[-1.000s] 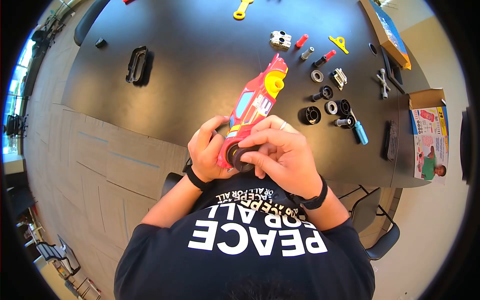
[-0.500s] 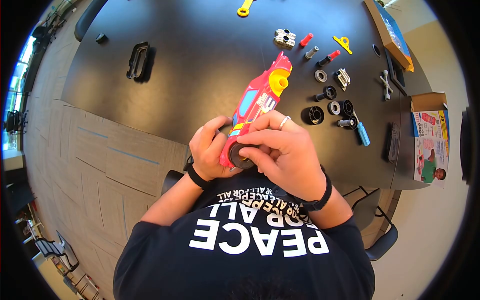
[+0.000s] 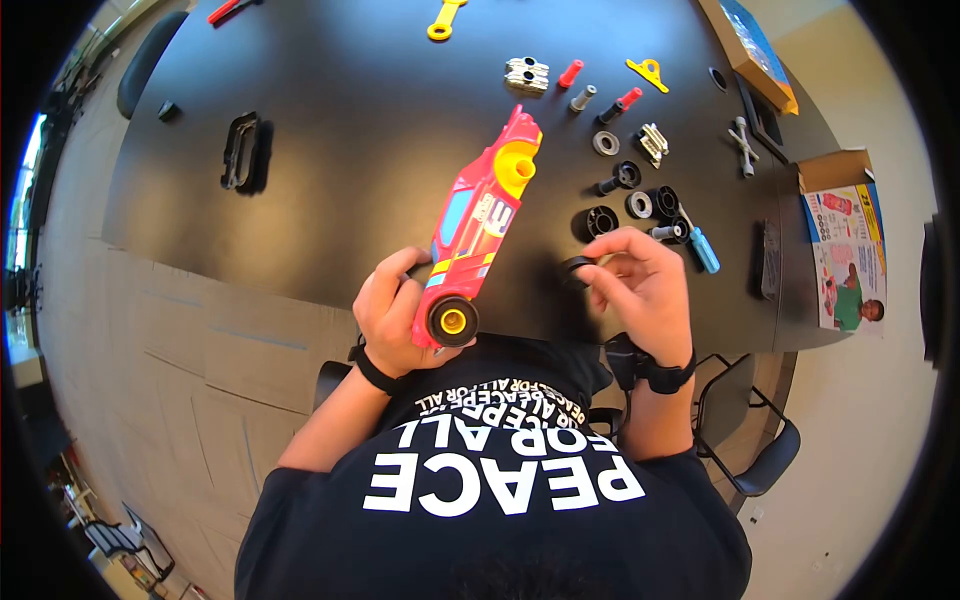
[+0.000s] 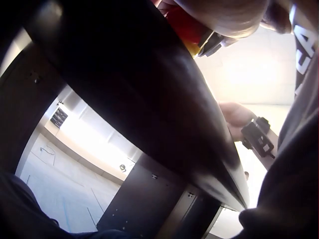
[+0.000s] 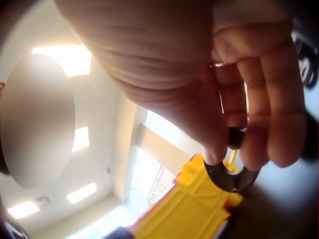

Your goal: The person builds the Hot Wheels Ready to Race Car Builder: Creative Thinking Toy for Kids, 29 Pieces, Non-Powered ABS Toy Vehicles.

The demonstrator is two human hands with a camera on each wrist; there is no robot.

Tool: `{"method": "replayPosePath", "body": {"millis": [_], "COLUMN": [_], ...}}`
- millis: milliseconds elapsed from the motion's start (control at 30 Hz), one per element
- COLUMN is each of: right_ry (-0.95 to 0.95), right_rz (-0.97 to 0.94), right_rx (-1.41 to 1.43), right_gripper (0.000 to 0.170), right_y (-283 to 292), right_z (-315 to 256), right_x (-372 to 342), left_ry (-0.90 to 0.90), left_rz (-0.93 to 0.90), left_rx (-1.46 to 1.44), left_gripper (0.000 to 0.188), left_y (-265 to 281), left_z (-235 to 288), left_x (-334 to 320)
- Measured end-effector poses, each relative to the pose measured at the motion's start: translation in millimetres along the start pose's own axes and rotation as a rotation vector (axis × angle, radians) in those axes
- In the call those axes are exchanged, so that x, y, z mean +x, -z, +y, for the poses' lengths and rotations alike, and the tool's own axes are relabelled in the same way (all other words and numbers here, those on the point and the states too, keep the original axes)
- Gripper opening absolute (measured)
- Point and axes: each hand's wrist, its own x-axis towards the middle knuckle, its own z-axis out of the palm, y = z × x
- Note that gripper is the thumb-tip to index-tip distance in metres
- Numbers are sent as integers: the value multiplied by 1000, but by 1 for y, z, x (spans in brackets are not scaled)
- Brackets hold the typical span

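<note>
My left hand [image 3: 390, 318] grips a red toy car [image 3: 465, 235] tilted up over the table's near edge. A black wheel with a yellow centre [image 3: 453, 322] sits at the car's near end; a bare yellow wheel well [image 3: 517, 168] shows at the far end. To the right, my right hand [image 3: 645, 295] pinches a black ring [image 3: 577, 265] between thumb and fingers, apart from the car. The right wrist view shows this dark ring [image 5: 233, 182] with an open middle, the car's yellow underside [image 5: 182, 211] behind it. In the left wrist view, only a bit of the red body [image 4: 185, 26] shows.
Black wheel parts [image 3: 601, 222], grey rings [image 3: 606, 144], red pegs [image 3: 571, 73] and a blue-handled screwdriver [image 3: 704, 252] lie on the table [image 3: 330, 210] at right. A black frame [image 3: 241, 150] lies left. A printed box [image 3: 845, 250] stands at the right edge.
My right hand has moved off the wheel to the right, carrying the black ring. The wheel's yellow centre is now exposed. My left hand still holds the car, which has shifted slightly left in view.
</note>
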Motion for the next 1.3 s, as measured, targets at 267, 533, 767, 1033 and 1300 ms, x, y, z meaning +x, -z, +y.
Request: {"method": "replayPosePath", "body": {"millis": [267, 533, 767, 1033, 1300], "right_ry": [241, 424, 302, 150, 483], "right_rz": [319, 430, 379, 279, -234], "right_rx": [-593, -798, -960, -318, 164], "right_gripper": [21, 28, 36, 46, 42], "right_y": [39, 41, 48, 32, -46], "right_z": [56, 42, 53, -7, -32], "right_x": [-7, 36, 67, 28, -6], "left_ry": [17, 10, 19, 28, -55], "left_rz": [-1, 17, -8, -8, 57], "left_rx": [-26, -34, -15, -8, -19], "left_gripper": [87, 87, 87, 87, 70], "left_y": [-1, -3, -1, 1, -1], "left_z": [-2, -4, -1, 2, -2], "left_x": [-4, -5, -3, -2, 5]}}
